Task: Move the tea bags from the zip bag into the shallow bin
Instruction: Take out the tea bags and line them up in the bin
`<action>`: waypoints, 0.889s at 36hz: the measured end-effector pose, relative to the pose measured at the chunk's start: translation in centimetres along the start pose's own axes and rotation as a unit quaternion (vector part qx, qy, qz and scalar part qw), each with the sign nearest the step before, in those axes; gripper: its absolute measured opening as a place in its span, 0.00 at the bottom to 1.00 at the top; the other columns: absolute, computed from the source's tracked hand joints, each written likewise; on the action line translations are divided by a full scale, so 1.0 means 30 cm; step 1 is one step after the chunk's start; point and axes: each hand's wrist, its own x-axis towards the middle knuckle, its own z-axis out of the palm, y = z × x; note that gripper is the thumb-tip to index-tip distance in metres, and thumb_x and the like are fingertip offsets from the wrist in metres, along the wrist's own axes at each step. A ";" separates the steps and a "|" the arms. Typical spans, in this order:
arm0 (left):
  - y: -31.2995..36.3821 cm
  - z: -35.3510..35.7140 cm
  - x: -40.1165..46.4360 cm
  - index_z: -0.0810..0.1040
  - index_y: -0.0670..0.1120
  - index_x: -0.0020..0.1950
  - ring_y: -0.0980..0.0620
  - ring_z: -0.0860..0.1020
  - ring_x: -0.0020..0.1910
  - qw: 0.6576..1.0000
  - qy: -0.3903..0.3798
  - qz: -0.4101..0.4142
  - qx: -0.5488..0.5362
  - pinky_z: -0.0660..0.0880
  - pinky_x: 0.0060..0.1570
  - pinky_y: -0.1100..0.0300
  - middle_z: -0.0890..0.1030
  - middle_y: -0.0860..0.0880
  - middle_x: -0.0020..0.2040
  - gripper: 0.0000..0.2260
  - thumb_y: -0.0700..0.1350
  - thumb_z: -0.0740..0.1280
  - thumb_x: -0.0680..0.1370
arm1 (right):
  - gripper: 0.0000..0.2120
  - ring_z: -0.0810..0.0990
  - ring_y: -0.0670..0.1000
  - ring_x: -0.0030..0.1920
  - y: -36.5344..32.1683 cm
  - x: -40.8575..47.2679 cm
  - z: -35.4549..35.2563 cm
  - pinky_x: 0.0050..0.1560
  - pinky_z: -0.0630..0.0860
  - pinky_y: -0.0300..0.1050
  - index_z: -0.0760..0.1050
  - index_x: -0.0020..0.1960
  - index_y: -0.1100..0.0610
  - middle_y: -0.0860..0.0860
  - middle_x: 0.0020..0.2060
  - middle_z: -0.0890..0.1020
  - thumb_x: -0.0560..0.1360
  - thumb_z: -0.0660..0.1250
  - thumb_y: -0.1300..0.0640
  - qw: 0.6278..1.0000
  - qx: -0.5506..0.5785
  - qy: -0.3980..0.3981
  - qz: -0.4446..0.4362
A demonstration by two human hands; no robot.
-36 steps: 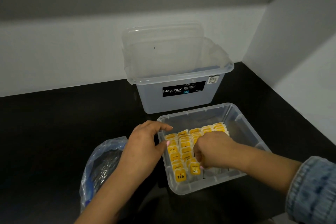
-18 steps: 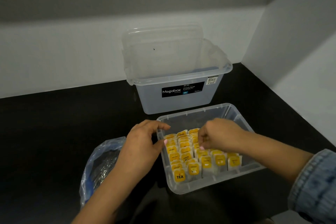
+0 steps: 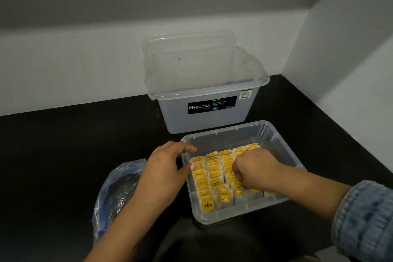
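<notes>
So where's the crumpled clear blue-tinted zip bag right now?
The zip bag lies on the black counter, lower left in the head view, beside the left hand, left of the shallow clear bin.

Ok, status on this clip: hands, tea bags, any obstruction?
Left hand open on shallow bin rim. Right hand curled among tea bags standing in rows. Zip bag left. No obstruction.

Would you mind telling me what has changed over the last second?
The right hand went from the bin's near rows to the far end, then came back toward the near side among the tea bags. The left hand stayed at the shallow bin rim; the zip bag lay unmoved.
</notes>
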 end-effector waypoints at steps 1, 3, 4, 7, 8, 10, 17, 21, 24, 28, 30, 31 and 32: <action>0.000 0.000 -0.002 0.75 0.60 0.58 0.59 0.71 0.61 1.000 0.001 0.001 -0.002 0.72 0.62 0.55 0.71 0.63 0.54 0.16 0.45 0.71 0.74 | 0.07 0.78 0.50 0.48 0.000 0.003 0.000 0.48 0.75 0.44 0.79 0.49 0.50 0.48 0.47 0.81 0.73 0.69 0.51 1.000 -0.001 0.002 0.004; -0.001 -0.001 -0.006 0.75 0.60 0.57 0.59 0.71 0.60 1.000 0.003 0.001 -0.005 0.72 0.62 0.55 0.71 0.63 0.54 0.16 0.45 0.71 0.73 | 0.09 0.78 0.50 0.49 -0.002 0.007 -0.001 0.48 0.74 0.44 0.78 0.52 0.51 0.49 0.48 0.81 0.73 0.69 0.51 1.000 -0.006 0.003 0.009; -0.001 -0.001 -0.008 0.75 0.60 0.57 0.59 0.71 0.60 1.000 0.005 0.000 -0.007 0.72 0.62 0.55 0.71 0.64 0.54 0.16 0.45 0.71 0.73 | 0.10 0.78 0.50 0.49 -0.003 0.009 -0.002 0.48 0.74 0.44 0.78 0.52 0.52 0.49 0.48 0.80 0.73 0.69 0.51 1.000 -0.009 0.001 0.010; -0.001 -0.004 -0.012 0.75 0.61 0.56 0.59 0.71 0.60 1.000 0.006 -0.002 -0.009 0.72 0.62 0.55 0.71 0.64 0.53 0.15 0.45 0.71 0.73 | 0.09 0.78 0.50 0.50 -0.008 0.015 0.002 0.49 0.74 0.44 0.78 0.52 0.52 0.50 0.49 0.80 0.73 0.68 0.51 1.000 -0.009 -0.010 0.016; 0.000 -0.004 -0.012 0.75 0.61 0.56 0.59 0.71 0.60 1.000 0.007 -0.002 -0.009 0.72 0.62 0.55 0.71 0.64 0.53 0.15 0.45 0.71 0.73 | 0.08 0.78 0.50 0.50 -0.009 0.018 0.005 0.49 0.74 0.44 0.78 0.52 0.52 0.50 0.49 0.81 0.74 0.68 0.52 1.000 -0.004 -0.013 0.019; 0.000 -0.003 -0.011 0.74 0.61 0.56 0.59 0.70 0.61 1.000 0.007 -0.004 -0.005 0.72 0.62 0.56 0.71 0.64 0.53 0.16 0.45 0.71 0.73 | 0.07 0.79 0.51 0.49 -0.011 0.024 0.011 0.50 0.76 0.44 0.79 0.51 0.52 0.50 0.49 0.81 0.74 0.66 0.54 1.000 0.010 -0.014 0.025; -0.003 -0.001 -0.008 0.75 0.61 0.57 0.59 0.70 0.61 1.000 0.002 -0.007 -0.004 0.72 0.63 0.55 0.71 0.64 0.55 0.16 0.45 0.71 0.73 | 0.07 0.79 0.50 0.48 -0.012 0.026 0.004 0.50 0.77 0.44 0.80 0.48 0.51 0.50 0.47 0.82 0.76 0.64 0.55 0.999 0.041 -0.016 0.015; -0.003 -0.002 -0.007 0.74 0.61 0.56 0.60 0.70 0.61 1.000 0.004 -0.002 -0.002 0.72 0.62 0.57 0.71 0.63 0.54 0.15 0.45 0.70 0.74 | 0.05 0.78 0.49 0.48 -0.007 0.019 -0.003 0.50 0.77 0.44 0.80 0.48 0.50 0.48 0.47 0.82 0.75 0.65 0.54 0.998 0.058 -0.018 0.015; -0.008 -0.009 -0.004 0.74 0.61 0.55 0.60 0.71 0.59 1.000 0.015 0.005 0.001 0.72 0.60 0.60 0.71 0.63 0.53 0.14 0.45 0.70 0.74 | 0.04 0.77 0.46 0.46 0.009 0.007 -0.022 0.44 0.74 0.40 0.80 0.47 0.49 0.46 0.45 0.81 0.74 0.68 0.50 0.997 0.082 0.002 0.015; -0.020 -0.024 -0.002 0.74 0.60 0.54 0.59 0.71 0.58 0.999 0.047 -0.002 0.003 0.72 0.60 0.59 0.71 0.62 0.52 0.14 0.44 0.69 0.75 | 0.06 0.78 0.45 0.45 0.044 -0.003 -0.076 0.44 0.74 0.39 0.79 0.48 0.47 0.43 0.44 0.81 0.74 0.68 0.47 0.989 0.137 0.035 0.036; -0.024 -0.032 -0.006 0.75 0.59 0.55 0.57 0.73 0.58 0.998 0.068 -0.004 0.001 0.73 0.60 0.57 0.72 0.61 0.51 0.13 0.43 0.69 0.75 | 0.06 0.77 0.43 0.43 0.062 -0.009 -0.106 0.44 0.75 0.39 0.80 0.49 0.47 0.41 0.40 0.78 0.74 0.68 0.47 0.982 0.179 0.048 0.044; -0.025 -0.037 -0.009 0.75 0.59 0.55 0.56 0.73 0.58 0.997 0.079 -0.004 0.000 0.73 0.60 0.55 0.73 0.61 0.51 0.13 0.43 0.69 0.75 | 0.06 0.77 0.41 0.42 0.069 -0.013 -0.120 0.45 0.76 0.38 0.80 0.49 0.47 0.40 0.39 0.77 0.74 0.68 0.47 0.978 0.199 0.053 0.045; -0.025 -0.041 -0.013 0.75 0.59 0.55 0.56 0.73 0.59 0.996 0.088 -0.007 0.003 0.73 0.60 0.55 0.73 0.61 0.52 0.14 0.43 0.69 0.75 | 0.06 0.77 0.41 0.42 0.074 -0.016 -0.133 0.45 0.76 0.38 0.80 0.50 0.47 0.40 0.38 0.77 0.74 0.69 0.47 0.973 0.217 0.058 0.045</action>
